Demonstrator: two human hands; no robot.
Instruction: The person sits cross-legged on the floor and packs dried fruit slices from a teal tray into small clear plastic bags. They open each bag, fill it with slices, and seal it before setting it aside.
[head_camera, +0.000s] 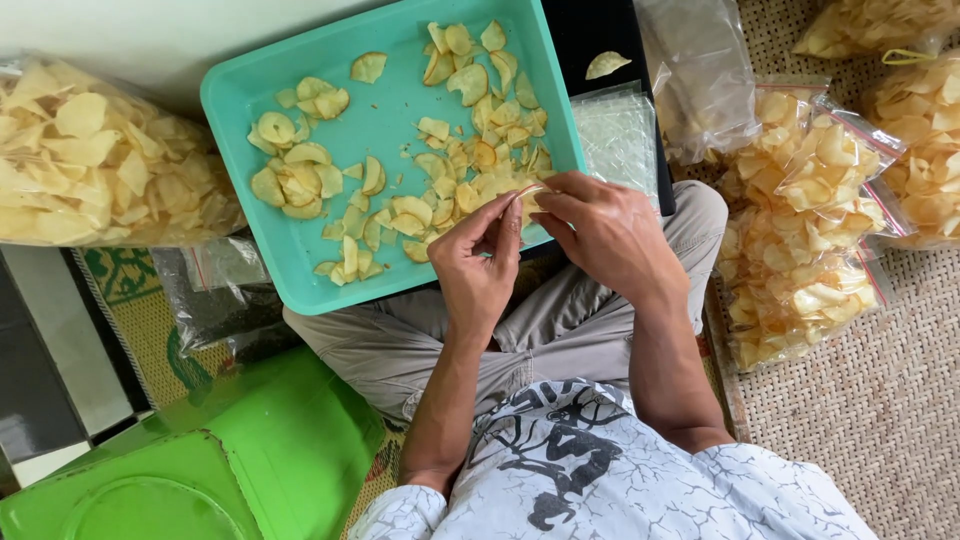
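A teal tray rests on my lap and holds several pale yellow chips. My left hand and my right hand meet over the tray's near right edge. Both pinch a thin pale band or strip between their fingertips. My hands hide the chips directly beneath them.
A big clear bag of chips lies at the left. Several sealed chip packets lie on the woven mat at the right. Empty clear bags and a flat stack of them sit beyond the tray. A green plastic lid is at bottom left.
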